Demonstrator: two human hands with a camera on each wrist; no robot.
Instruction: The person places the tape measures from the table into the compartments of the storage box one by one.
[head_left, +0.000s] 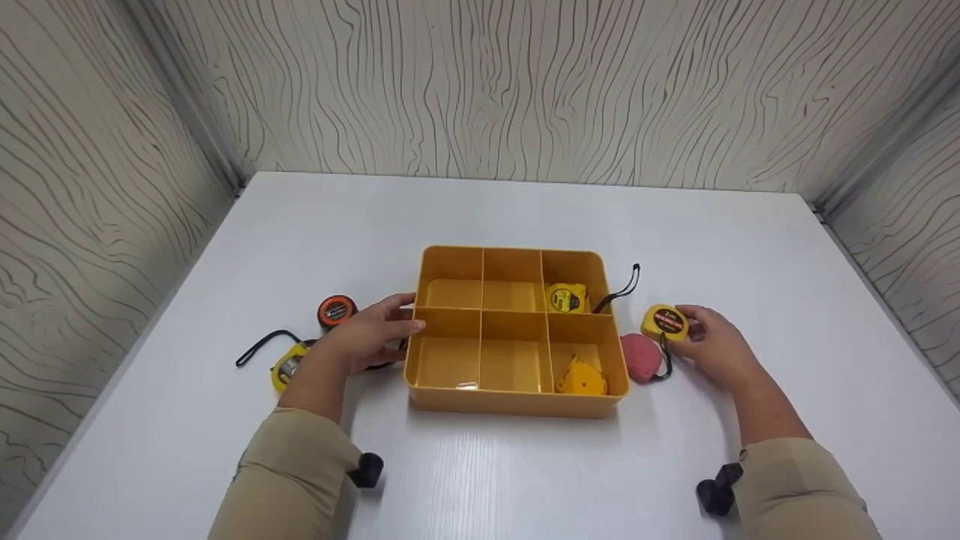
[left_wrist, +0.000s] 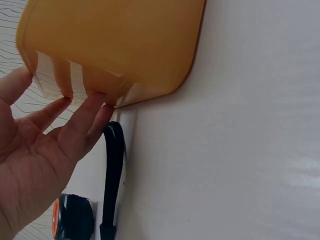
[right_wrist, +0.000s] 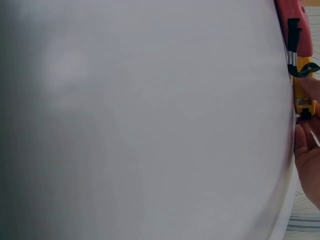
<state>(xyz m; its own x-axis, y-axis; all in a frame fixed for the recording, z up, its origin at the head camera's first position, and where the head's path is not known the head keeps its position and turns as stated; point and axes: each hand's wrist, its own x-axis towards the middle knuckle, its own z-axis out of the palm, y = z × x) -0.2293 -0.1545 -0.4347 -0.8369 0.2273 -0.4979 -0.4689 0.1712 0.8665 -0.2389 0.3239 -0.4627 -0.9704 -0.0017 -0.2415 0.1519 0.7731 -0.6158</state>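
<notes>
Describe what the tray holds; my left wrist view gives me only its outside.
Observer: The tray holds a labelled yellow tape measure and a yellow case, both in its right-hand column.

Operator: Report on the right hand. It's out of my picture.

Observer: The right hand grips another yellow tape measure, one with a dark oval label.

Operator: Check for anything on the table beside the tray's right wall.

Observer: A pinkish-red rounded case lies there.
</notes>
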